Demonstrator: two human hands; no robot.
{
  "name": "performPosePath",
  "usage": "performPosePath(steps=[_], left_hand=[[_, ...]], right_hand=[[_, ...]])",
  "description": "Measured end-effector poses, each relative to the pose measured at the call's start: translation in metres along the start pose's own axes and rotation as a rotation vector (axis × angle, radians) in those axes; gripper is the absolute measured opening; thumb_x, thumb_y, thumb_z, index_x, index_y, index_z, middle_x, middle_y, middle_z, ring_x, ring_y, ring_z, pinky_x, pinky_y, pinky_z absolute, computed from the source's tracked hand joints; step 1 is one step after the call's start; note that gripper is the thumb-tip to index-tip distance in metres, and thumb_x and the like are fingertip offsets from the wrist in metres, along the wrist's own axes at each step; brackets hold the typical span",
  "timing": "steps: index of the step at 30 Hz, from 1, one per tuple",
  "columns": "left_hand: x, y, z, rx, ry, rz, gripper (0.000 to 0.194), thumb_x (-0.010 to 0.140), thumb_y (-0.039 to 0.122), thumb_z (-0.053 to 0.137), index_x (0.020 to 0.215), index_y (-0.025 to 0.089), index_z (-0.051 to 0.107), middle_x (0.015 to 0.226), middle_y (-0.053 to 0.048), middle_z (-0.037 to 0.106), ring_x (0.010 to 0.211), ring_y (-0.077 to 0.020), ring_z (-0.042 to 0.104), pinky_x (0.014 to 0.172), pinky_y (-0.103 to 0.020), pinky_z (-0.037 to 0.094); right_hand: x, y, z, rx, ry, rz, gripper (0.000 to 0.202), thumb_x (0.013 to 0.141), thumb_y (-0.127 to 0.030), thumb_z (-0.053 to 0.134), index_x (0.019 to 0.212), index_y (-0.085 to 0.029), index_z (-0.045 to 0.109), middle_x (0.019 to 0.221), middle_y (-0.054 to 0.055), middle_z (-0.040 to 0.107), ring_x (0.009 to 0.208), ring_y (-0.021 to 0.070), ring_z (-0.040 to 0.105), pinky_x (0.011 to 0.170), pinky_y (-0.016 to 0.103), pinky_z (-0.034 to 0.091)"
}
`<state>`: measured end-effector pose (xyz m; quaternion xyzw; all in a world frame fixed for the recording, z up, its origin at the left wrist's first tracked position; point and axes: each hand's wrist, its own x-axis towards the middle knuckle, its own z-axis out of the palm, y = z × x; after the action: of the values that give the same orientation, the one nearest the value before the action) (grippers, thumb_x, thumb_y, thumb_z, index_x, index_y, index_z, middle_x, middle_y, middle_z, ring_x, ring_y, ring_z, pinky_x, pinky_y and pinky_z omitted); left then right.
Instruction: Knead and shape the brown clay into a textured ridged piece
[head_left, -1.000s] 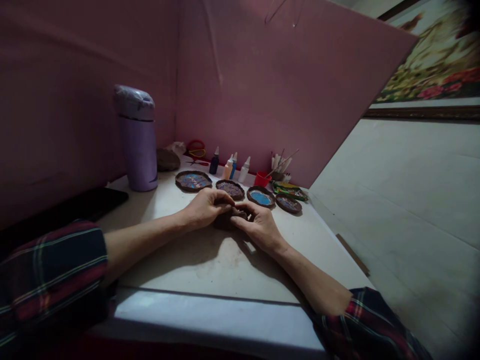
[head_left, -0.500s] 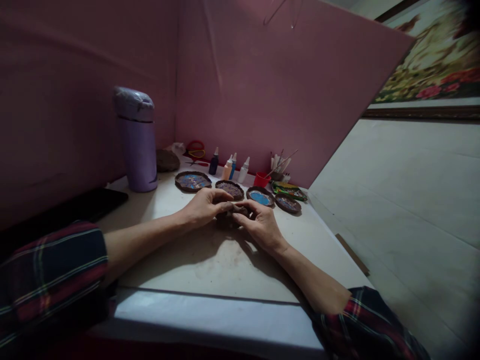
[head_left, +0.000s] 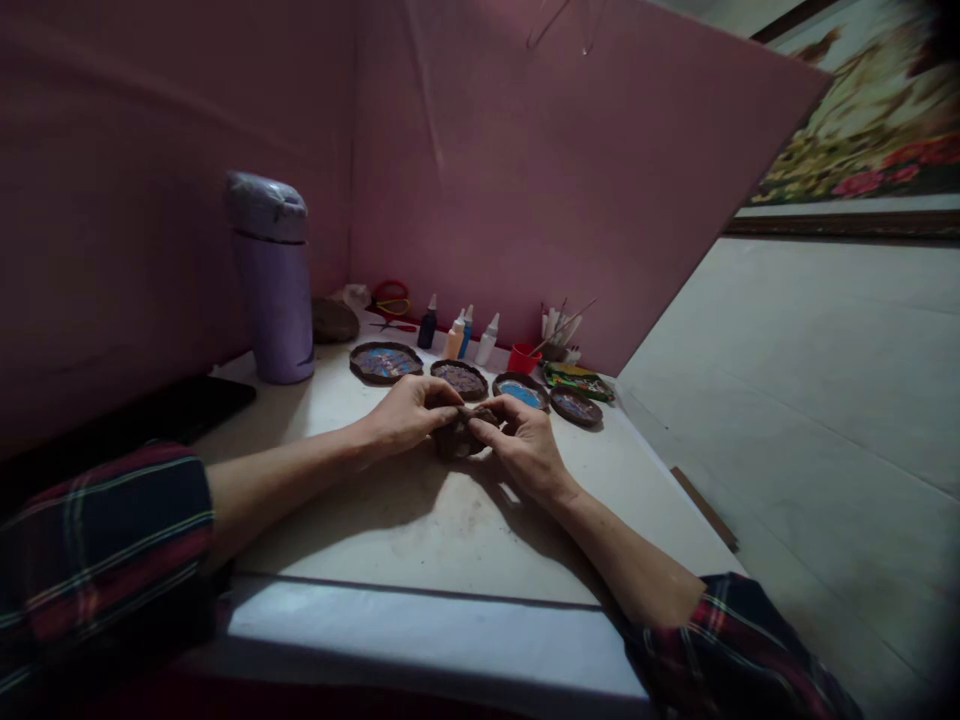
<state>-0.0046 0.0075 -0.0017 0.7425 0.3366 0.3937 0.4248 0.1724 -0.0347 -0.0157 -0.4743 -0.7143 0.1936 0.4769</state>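
Between my two hands is a lump of dark brown clay (head_left: 459, 438), at the middle of the white table. My left hand (head_left: 409, 412) pinches its left upper edge with thumb and fingers. On the other side my right hand (head_left: 529, 448) grips it, thumb pressed on the near face and fingers curled behind. The hands partly cover the clay, so its full shape is hidden. Just beyond them stand shallow brown clay dishes: a blue-streaked one (head_left: 385, 362), a speckled one (head_left: 459, 379), one with a blue middle (head_left: 519, 392) and a small one (head_left: 576, 406).
A purple tumbler (head_left: 274, 290) stands at the left, beside a dark flat object (head_left: 202, 405). Small squeeze bottles (head_left: 455, 338), red-handled scissors (head_left: 391, 300), a red cup (head_left: 523, 359), a holder of brushes (head_left: 556, 340) and a green packet (head_left: 577, 380) line the back. Pink panels (head_left: 525, 200) enclose the table (head_left: 450, 540).
My fingers have shifted a little on the clay, and more of its near face shows below my thumbs. Both arms stay almost in place.
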Motion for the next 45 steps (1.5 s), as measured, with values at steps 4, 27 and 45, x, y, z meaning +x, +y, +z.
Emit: performPosePath(steps=[4,27,45], left_hand=[[-0.0018,0.0019,0.0017,-0.039,-0.073,-0.034,0.031,0.072,0.03,0.06,0.092,0.007,0.065,0.079,-0.008,0.069,0.07,-0.0164,0.062,0.067,-0.027,0.049],[-0.0053,0.0007,0.0024,0.014,-0.052,0.078,0.022,0.07,0.025,0.061,0.082,0.009,0.069,0.073,-0.006,0.069,0.067,-0.0162,0.062,0.059,-0.024,0.047],[-0.0028,-0.0008,0.0009,-0.067,0.003,0.009,0.027,0.069,0.032,0.064,0.083,0.009,0.067,0.074,-0.006,0.067,0.067,-0.0163,0.061,0.061,-0.026,0.048]], right_hand=[[0.0002,0.0024,0.0003,0.055,0.035,0.041,0.017,0.075,-0.032,0.064,0.084,-0.017,0.066,0.075,0.002,0.064,0.064,0.0135,0.055,0.059,0.024,0.043],[0.0012,0.002,0.0006,0.06,0.002,-0.022,0.016,0.081,-0.033,0.06,0.081,-0.018,0.066,0.073,0.002,0.065,0.065,0.0139,0.057,0.06,0.024,0.047],[0.0001,-0.0012,0.0026,0.108,0.048,0.05,0.03,0.077,-0.028,0.061,0.106,-0.02,0.059,0.083,0.002,0.066,0.06,0.0121,0.058,0.051,0.022,0.048]])
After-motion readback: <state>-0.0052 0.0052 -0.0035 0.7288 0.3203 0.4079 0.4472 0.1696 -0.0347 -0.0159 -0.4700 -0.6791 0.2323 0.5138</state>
